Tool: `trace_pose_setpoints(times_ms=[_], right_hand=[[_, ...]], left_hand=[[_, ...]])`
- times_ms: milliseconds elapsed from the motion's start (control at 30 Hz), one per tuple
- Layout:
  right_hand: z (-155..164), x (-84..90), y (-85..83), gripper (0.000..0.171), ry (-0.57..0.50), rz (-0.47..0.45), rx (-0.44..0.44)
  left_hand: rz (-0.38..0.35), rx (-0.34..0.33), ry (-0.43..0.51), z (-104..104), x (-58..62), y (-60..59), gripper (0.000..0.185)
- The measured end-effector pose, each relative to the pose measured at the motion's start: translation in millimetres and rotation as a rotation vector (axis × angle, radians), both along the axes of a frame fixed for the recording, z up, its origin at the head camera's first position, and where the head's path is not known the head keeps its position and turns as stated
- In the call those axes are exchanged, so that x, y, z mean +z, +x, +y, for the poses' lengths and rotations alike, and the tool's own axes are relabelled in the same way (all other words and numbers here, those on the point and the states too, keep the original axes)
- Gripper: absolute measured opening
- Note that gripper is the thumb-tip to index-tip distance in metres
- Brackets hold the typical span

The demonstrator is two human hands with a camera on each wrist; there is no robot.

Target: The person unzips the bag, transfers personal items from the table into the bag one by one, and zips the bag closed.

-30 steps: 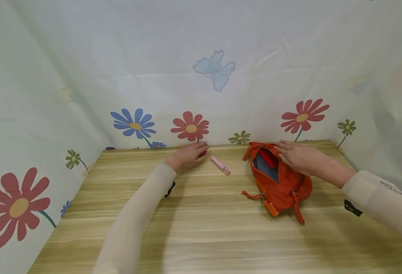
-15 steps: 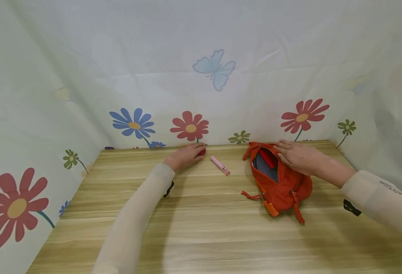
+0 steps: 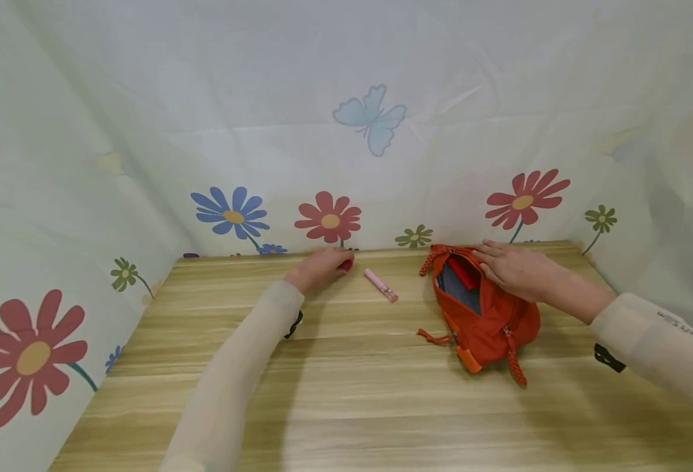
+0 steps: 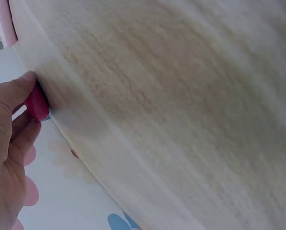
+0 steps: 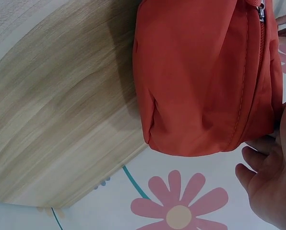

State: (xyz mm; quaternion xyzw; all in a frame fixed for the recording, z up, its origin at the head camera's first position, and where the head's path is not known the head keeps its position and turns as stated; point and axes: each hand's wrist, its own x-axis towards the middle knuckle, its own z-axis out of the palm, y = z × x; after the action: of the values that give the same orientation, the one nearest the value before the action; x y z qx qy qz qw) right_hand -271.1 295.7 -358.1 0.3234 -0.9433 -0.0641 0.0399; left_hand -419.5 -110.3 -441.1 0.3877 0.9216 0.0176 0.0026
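Observation:
My left hand [image 3: 316,269] pinches a small rounded dark-pink object [image 4: 37,104] between thumb and fingers at the table's far edge; the fingers hide much of it, and its kind is unclear. To its right lies a pale pink pen-like stick [image 3: 379,284], partly transparent at its near end. An orange-red zip pouch [image 3: 490,334] with braided pulls sits farther right, its zip undone and grey lining showing. Inside it is a bright red item [image 3: 462,273]. My right hand [image 3: 520,272] holds the pouch's upper right rim; in the right wrist view some fingers extend past the fabric.
The wood-grain table [image 3: 346,393] ends at the back against a pale cloth [image 3: 263,131] printed with flowers and a butterfly. The same cloth also rises at both sides.
My left hand has drawn slightly back toward me, with the fingers closing on the dark-pink object. My right hand, the pouch and the pink stick have stayed in place.

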Motion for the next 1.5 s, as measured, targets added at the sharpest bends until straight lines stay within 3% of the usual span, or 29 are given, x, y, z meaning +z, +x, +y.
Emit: trace_pose_setpoints(times_ms=[300,667,967,1167,1500], right_hand=[[1.2,0.8,0.8,0.048,-0.018,-0.001,0.006],[-1.0,1.2,0.8,0.049,0.005,-0.017,0.0],[-2.1,3.8,0.1,0.048,0.018,-0.011,-0.002],[-2.6,4.8,1.1,0.048,0.032,-0.007,0.007],[-2.8,6.0,2.3,0.048,0.03,-0.006,0.008]], left_hand=[[0.015,-0.042,-0.008,-2.7,5.3,5.8,0.006],[0.054,-0.019,-0.025,-6.3,2.8,18.0,0.004],[0.113,-0.059,0.028,5.3,9.6,27.5,0.009],[0.132,-0.11,0.019,20.9,19.4,39.4,0.018],[0.225,-0.262,0.068,40.3,30.2,54.2,0.024]])
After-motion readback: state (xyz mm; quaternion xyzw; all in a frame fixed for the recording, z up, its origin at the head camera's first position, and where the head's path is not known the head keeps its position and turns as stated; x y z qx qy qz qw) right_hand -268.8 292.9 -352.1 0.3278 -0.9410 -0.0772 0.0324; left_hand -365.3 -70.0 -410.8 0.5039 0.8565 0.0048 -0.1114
